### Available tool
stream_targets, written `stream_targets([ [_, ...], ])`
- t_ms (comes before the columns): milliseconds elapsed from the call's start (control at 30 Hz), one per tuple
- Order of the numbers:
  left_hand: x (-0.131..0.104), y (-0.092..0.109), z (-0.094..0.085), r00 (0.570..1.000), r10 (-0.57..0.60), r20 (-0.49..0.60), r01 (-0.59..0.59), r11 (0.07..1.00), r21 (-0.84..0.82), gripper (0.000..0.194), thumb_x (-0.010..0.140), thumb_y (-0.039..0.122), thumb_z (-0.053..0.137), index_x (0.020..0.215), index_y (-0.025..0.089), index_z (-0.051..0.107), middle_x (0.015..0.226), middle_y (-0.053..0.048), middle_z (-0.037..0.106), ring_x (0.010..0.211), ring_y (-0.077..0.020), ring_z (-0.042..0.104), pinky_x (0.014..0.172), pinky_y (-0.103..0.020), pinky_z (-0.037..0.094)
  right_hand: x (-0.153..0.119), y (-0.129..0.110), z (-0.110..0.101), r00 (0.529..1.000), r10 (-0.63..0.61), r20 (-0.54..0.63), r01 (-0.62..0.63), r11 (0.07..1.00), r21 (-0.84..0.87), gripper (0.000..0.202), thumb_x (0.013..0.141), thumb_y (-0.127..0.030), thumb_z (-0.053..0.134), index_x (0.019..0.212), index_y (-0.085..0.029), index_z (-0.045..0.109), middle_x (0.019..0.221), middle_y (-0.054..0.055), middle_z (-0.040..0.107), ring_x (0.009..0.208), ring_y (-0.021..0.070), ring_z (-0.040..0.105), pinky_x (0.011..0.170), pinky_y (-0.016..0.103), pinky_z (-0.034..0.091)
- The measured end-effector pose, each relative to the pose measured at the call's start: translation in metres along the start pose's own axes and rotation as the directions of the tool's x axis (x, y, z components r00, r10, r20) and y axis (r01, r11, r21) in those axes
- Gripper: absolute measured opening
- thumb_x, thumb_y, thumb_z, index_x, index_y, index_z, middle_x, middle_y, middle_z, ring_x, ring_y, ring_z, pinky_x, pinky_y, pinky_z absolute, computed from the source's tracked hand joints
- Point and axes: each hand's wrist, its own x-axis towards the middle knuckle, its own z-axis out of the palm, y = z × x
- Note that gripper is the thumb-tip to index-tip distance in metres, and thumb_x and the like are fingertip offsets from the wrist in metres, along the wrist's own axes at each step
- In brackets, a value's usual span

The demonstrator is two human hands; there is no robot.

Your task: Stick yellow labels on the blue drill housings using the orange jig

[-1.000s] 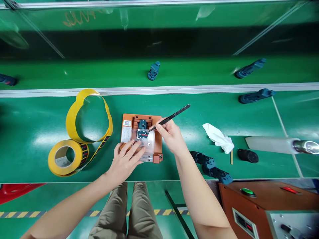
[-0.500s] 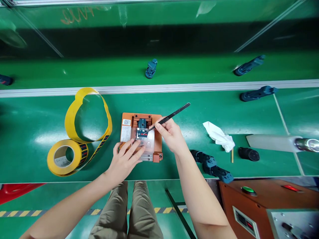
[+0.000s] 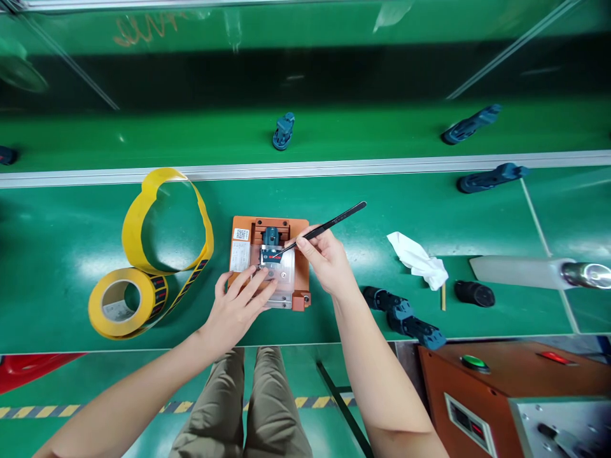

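In front of me an orange-brown fixture (image 3: 301,267) lies on the bench, with a dark blue tool housing (image 3: 271,235) set in it under a clear plate (image 3: 288,270). My left hand (image 3: 238,308) rests with fingers spread on the clear plate and the fixture's near left part. Black tweezers (image 3: 334,221) are pinched in my right hand (image 3: 327,257), held like a pen. Their tips meet a dark label (image 3: 271,256) with red print over the housing. Whether the tips grip the label or only touch it I cannot tell.
A roll of yellow label tape (image 3: 121,304) stands left, its loose strip (image 3: 138,219) looped behind. To the right lie dark blue housings (image 3: 405,318), a white cloth (image 3: 420,259), a black cylinder (image 3: 475,294) and a pale bottle (image 3: 520,272). More housings (image 3: 284,131) sit behind the rail (image 3: 334,168).
The view has shifted very slightly. The tweezers' rear end sits a touch lower; both hands otherwise keep their places at the fixture.
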Motion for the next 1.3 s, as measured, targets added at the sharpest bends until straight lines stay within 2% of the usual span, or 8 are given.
stream_targets([
  [633,0.032,-0.003,-0.027,0.97,0.028,0.243,-0.052,0.994,0.094,0.066,0.085,0.032,0.074,0.146,0.023,0.05,0.152,-0.007,0.049,0.12,-0.0317,0.056,0.093,-0.044,0.034,0.0,0.002,0.003,1.0,-0.029,0.005,0.029,0.997,-0.074,0.02,0.093,-0.041,0.064,0.1,-0.024,0.057,0.094,0.003,0.073,0.092,0.019,0.07,0.088,0.036,0.053],
  [767,0.033,0.002,-0.032,0.97,0.03,0.243,-0.051,0.996,0.08,0.067,0.085,0.032,0.074,0.146,0.019,0.049,0.151,-0.009,0.05,0.119,-0.0318,0.055,0.097,-0.045,0.032,0.005,-0.005,-0.004,0.979,-0.021,-0.203,0.042,0.994,0.1,0.024,0.09,-0.044,0.067,0.097,-0.024,0.057,0.088,0.001,0.072,0.088,0.019,0.072,0.088,0.039,0.056],
  [833,0.035,0.003,-0.032,0.98,0.027,0.195,-0.031,0.999,0.017,0.068,0.087,0.043,0.071,0.146,0.018,0.048,0.147,-0.011,0.054,0.12,-0.0332,0.054,0.099,-0.048,0.03,0.002,-0.009,-0.012,0.92,-0.052,-0.389,0.107,0.987,0.119,0.024,0.091,-0.046,0.064,0.099,-0.025,0.055,0.09,0.0,0.071,0.09,0.019,0.072,0.089,0.041,0.057],
  [900,0.04,-0.002,-0.028,0.991,-0.029,0.131,0.036,0.998,-0.058,0.067,0.089,0.05,0.066,0.146,0.021,0.047,0.145,-0.013,0.056,0.124,-0.0354,0.051,0.101,-0.051,0.03,-0.007,-0.009,-0.021,0.876,-0.098,-0.473,0.094,0.995,-0.031,0.024,0.093,-0.046,0.06,0.104,-0.026,0.055,0.092,0.001,0.068,0.09,0.0194,0.071,0.088,0.041,0.056],
  [967,0.047,-0.01,-0.021,0.986,-0.131,0.107,0.145,0.981,-0.13,0.069,0.089,0.049,0.065,0.15,0.025,0.042,0.146,-0.014,0.053,0.128,-0.0369,0.048,0.099,-0.052,0.032,-0.021,-0.002,-0.028,0.89,-0.118,-0.441,-0.013,0.959,-0.283,0.026,0.095,-0.045,0.055,0.112,-0.025,0.055,0.091,0.003,0.066,0.086,0.0205,0.068,0.084,0.041,0.055],
  [1100,0.057,-0.023,-0.01,0.959,-0.245,0.139,0.276,0.917,-0.288,0.089,0.083,0.048,0.073,0.155,0.024,0.026,0.142,-0.017,0.052,0.124,-0.0349,0.05,0.098,-0.049,0.039,-0.049,0.032,-0.031,0.941,-0.143,-0.306,-0.115,0.716,-0.689,0.035,0.099,-0.04,0.042,0.126,-0.02,0.055,0.095,0.009,0.06,0.088,0.0254,0.061,0.082,0.044,0.051],
  [1200,0.045,-0.017,-0.012,0.98,-0.183,-0.075,0.154,0.944,-0.293,0.089,0.08,0.045,0.077,0.152,0.021,0.031,0.135,-0.016,0.055,0.121,-0.0317,0.052,0.099,-0.046,0.041,-0.057,0.06,-0.032,0.938,-0.205,-0.279,-0.115,0.575,-0.81,0.041,0.1,-0.035,0.038,0.133,-0.017,0.054,0.095,0.011,0.055,0.091,0.028,0.055,0.081,0.045,0.05],
  [1300,0.015,0.002,-0.022,0.923,0.054,-0.382,-0.138,0.971,-0.197,0.059,0.08,0.025,0.08,0.134,0.023,0.057,0.103,-0.005,0.065,0.104,-0.0212,0.06,0.098,-0.038,0.044,-0.055,0.075,-0.035,0.93,-0.252,-0.267,-0.119,0.481,-0.868,0.044,0.099,-0.032,0.04,0.138,-0.016,0.052,0.101,0.015,0.053,0.094,0.0297,0.052,0.082,0.048,0.048],
])
